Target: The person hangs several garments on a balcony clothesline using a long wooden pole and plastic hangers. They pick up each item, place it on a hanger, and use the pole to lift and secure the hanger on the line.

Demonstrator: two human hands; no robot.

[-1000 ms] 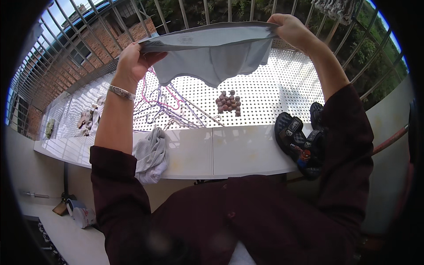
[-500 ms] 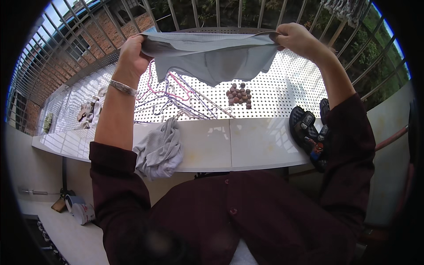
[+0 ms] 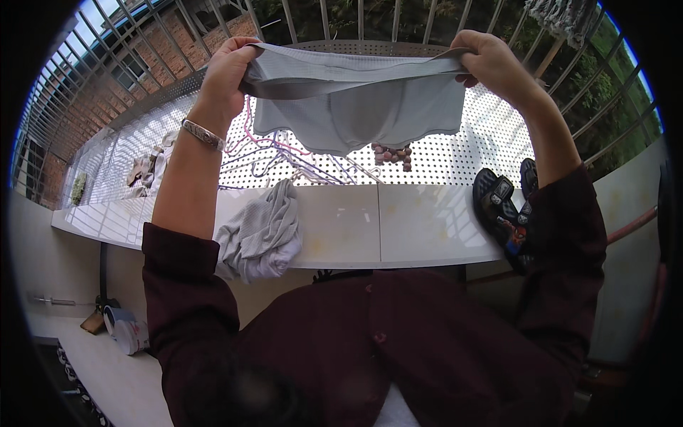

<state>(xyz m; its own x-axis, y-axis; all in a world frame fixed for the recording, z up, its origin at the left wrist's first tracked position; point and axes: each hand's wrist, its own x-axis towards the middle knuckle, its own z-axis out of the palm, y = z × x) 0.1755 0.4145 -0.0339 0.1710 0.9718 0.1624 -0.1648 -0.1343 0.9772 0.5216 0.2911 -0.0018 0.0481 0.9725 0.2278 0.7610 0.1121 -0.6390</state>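
Observation:
A pair of grey boxer briefs (image 3: 395, 110) is stretched wide between my hands, with the waistband at the top and the legs hanging down. My left hand (image 3: 228, 77) pinches one end of the waistband. At the opposite end my right hand (image 3: 492, 67) grips the band, fingers curled round it. Behind and below the briefs lie several thin clothes hangers (image 3: 265, 162), pink, purple and white, partly covered by the cloth. A cluster of round brown things (image 3: 398, 156) also shows just under the hem.
A crumpled light grey garment (image 3: 263, 231) hangs over the front of the white tiled ledge (image 3: 423, 220). Dark sandals (image 3: 496, 206) stand at its right. Beyond are a white perforated panel (image 3: 491, 139) and metal bars (image 3: 361, 21). More cloth (image 3: 153, 167) lies at left.
Both hands have risen slightly and shifted a little right. The boxer briefs are opened out flatter, hang lower and cover more of the round brown things and the hangers.

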